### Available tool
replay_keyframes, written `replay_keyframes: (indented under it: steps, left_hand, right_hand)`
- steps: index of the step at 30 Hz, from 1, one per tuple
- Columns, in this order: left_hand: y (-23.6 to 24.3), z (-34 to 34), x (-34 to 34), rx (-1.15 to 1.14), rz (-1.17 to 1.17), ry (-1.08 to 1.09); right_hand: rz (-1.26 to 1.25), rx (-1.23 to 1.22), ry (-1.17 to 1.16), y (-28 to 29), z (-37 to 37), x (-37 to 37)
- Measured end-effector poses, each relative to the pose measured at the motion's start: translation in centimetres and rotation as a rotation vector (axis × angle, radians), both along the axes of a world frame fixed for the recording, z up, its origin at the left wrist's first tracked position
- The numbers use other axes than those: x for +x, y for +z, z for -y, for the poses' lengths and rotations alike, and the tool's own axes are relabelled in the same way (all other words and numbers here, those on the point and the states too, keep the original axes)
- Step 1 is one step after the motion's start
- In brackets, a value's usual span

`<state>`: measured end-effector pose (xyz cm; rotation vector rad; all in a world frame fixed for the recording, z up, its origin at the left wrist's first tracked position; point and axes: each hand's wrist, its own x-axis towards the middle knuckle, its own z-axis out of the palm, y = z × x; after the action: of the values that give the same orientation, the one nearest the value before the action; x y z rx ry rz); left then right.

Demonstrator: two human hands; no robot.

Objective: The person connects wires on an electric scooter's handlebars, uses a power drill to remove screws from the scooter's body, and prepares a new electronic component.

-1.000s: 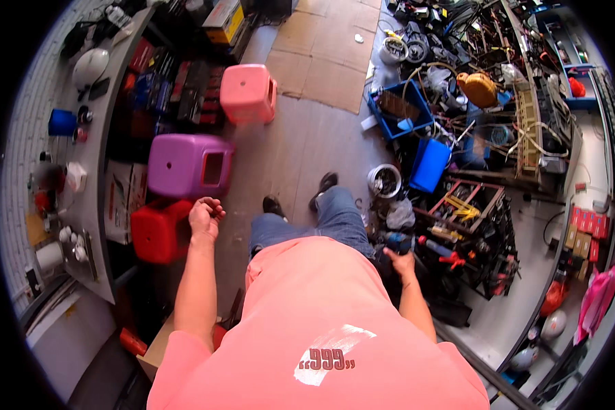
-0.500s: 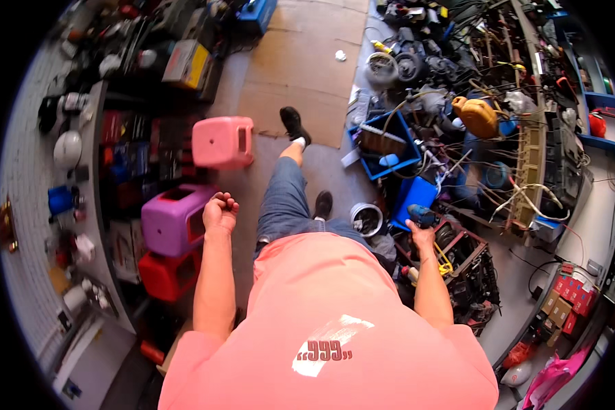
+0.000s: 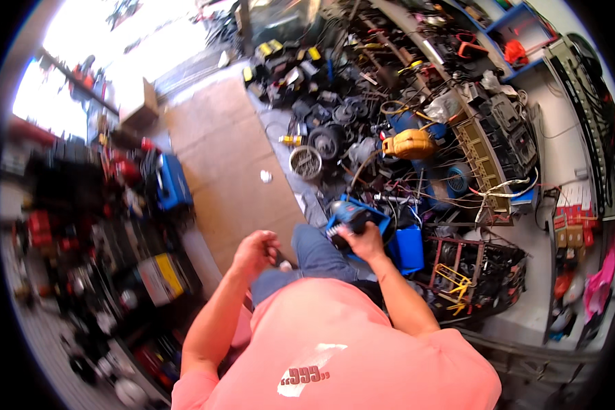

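My right hand is wrapped round a blue and black power tool, held out in front of me above a blue crate. The tool looks like a cordless drill, though blur and my fingers hide part of it. My left hand hangs in the air near my left thigh, its fingers loosely bent and apart, with nothing visible in it. Just right of the crate stands a bright blue bin.
Flat cardboard covers the floor ahead. Heaped parts, a round tub and an orange-yellow tool case lie to the right. A metal frame sits near my right arm. A blue case and crowded shelving line the left.
My body has turned left and stepped forward, bringing a bright opening into view. My right hand has raised the power tool and brought it inward; my left hand has also come inward.
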<state>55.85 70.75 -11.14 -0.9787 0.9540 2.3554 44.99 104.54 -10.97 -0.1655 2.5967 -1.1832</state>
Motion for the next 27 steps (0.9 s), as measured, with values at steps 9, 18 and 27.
replay_keyframes:
  steps: [9,18,27]
  left_hand:
    - [11.5,10.1,-25.7,0.088,-0.160,-0.037]
    - [10.0,23.8,-39.2,0.100,-0.013,0.083]
    - [-10.3,50.0,-41.7,-0.164,0.089,0.221]
  right_hand:
    - [-0.563,-0.029,0.517,11.2,23.7,-21.0]
    - [-0.347,-0.080,0.483,9.3,35.8,-38.2]
    - [0.766,0.222,-0.790,-15.0,18.1,-37.9]
